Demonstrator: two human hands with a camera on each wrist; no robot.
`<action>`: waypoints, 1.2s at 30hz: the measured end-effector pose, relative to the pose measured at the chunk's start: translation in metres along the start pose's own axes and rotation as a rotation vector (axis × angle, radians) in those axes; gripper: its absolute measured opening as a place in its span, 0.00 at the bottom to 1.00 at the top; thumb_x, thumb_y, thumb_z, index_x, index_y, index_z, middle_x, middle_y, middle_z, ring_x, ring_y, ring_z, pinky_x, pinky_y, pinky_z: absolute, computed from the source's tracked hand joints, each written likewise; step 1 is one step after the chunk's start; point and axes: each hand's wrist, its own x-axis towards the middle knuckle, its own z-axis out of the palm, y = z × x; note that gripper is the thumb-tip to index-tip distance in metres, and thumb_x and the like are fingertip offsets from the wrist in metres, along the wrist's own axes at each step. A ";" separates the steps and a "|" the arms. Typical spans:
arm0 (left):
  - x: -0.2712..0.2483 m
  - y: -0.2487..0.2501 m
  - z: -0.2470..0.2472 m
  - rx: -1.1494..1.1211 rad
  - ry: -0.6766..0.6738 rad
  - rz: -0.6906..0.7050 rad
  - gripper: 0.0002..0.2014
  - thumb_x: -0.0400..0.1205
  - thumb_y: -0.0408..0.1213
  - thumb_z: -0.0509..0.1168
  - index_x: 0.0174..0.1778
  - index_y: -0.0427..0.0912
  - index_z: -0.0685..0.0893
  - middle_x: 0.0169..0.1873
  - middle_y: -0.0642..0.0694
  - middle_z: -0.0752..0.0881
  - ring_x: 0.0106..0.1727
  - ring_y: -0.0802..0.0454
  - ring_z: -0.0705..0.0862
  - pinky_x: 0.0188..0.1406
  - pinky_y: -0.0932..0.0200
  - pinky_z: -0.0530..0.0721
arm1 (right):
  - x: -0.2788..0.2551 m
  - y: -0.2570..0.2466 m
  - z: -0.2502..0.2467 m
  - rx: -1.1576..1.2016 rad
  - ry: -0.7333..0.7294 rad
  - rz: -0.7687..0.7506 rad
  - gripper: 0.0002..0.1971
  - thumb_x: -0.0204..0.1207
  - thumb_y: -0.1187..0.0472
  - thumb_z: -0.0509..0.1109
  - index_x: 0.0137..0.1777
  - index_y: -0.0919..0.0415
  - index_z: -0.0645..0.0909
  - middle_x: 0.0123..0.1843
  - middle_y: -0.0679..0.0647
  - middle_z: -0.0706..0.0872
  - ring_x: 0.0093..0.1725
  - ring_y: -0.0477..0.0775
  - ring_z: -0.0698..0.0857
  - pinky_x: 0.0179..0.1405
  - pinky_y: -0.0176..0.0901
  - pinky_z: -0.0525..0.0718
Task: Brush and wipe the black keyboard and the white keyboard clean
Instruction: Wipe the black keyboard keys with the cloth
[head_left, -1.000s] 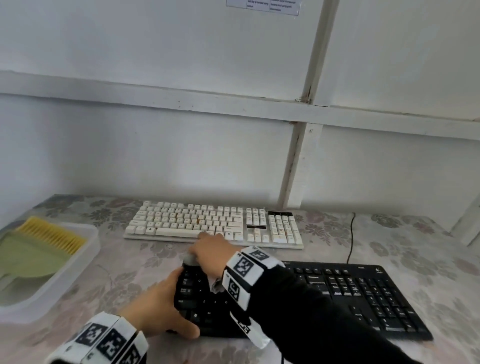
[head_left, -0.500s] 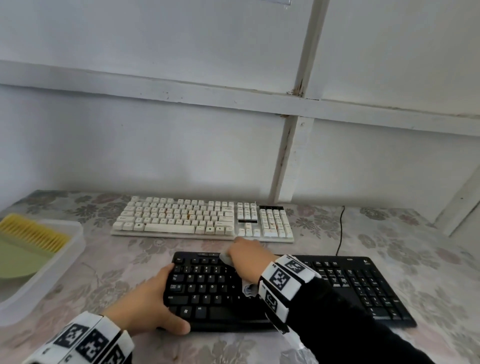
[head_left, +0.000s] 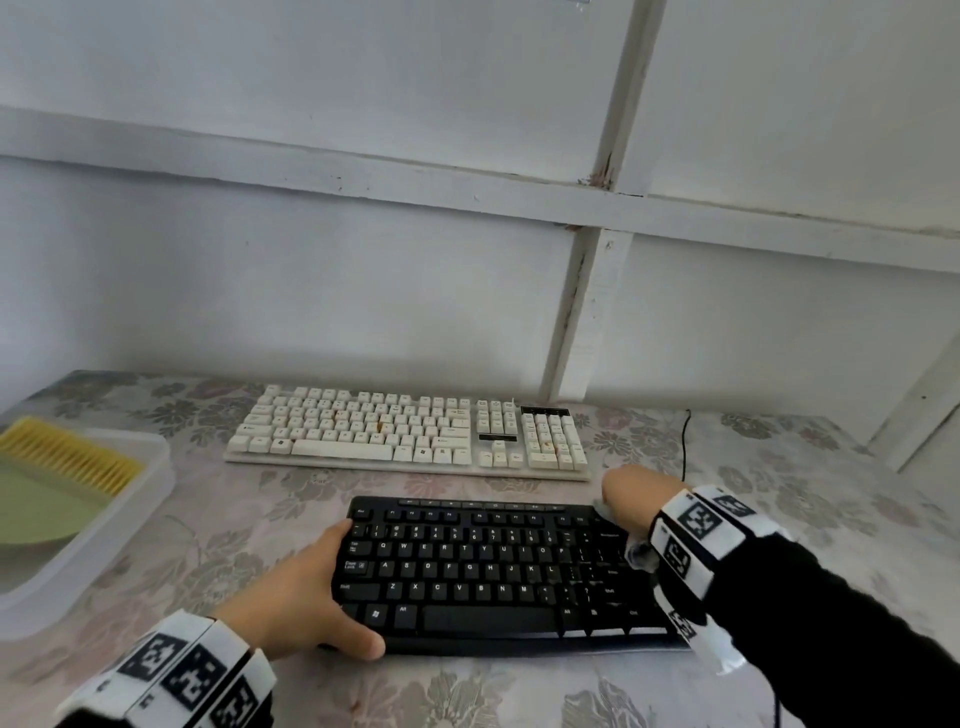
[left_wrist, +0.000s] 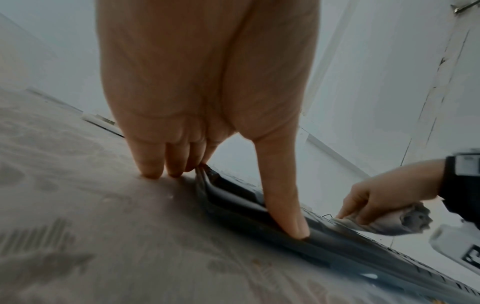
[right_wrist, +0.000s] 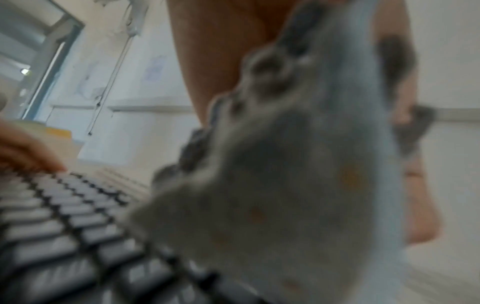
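The wiping of the black keyboard (head_left: 498, 566) looks to be under way, with the rest of the job probably still to come. The right hand (head_left: 636, 501) is clenched round a crumpled grey cloth (left_wrist: 387, 221), pressing it on the far edge of that keyboard toward its right side. The left hand (head_left: 306, 597) steadies the keyboard's left end, thumb on the near edge and fingers relaxed against the side. The white keyboard (head_left: 410, 434) lies farther back on the flowered tabletop (head_left: 467, 691); orange-brown specks show among its keys, so it seems not yet cleaned. At far left a clear plastic tray (head_left: 156, 488) holds a brush with yellow bristles (head_left: 67, 460).
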 end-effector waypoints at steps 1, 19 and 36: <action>0.000 0.000 0.000 0.005 -0.004 -0.005 0.52 0.61 0.37 0.82 0.74 0.59 0.55 0.51 0.66 0.77 0.51 0.68 0.77 0.47 0.72 0.73 | 0.003 -0.008 -0.004 0.028 -0.001 -0.028 0.14 0.85 0.61 0.55 0.59 0.66 0.80 0.54 0.57 0.84 0.43 0.53 0.77 0.44 0.36 0.74; 0.003 -0.004 -0.003 0.040 0.002 0.003 0.58 0.61 0.40 0.82 0.80 0.53 0.49 0.51 0.68 0.74 0.57 0.61 0.75 0.49 0.70 0.72 | 0.026 -0.180 -0.024 0.276 0.194 -0.449 0.13 0.79 0.69 0.61 0.59 0.68 0.84 0.59 0.62 0.83 0.52 0.62 0.84 0.57 0.52 0.84; 0.004 -0.008 -0.002 -0.014 -0.009 0.014 0.60 0.55 0.41 0.84 0.79 0.54 0.53 0.55 0.65 0.76 0.60 0.60 0.77 0.62 0.63 0.72 | 0.012 -0.057 0.005 0.379 0.122 -0.196 0.13 0.83 0.60 0.61 0.53 0.64 0.85 0.52 0.56 0.87 0.48 0.53 0.87 0.62 0.44 0.82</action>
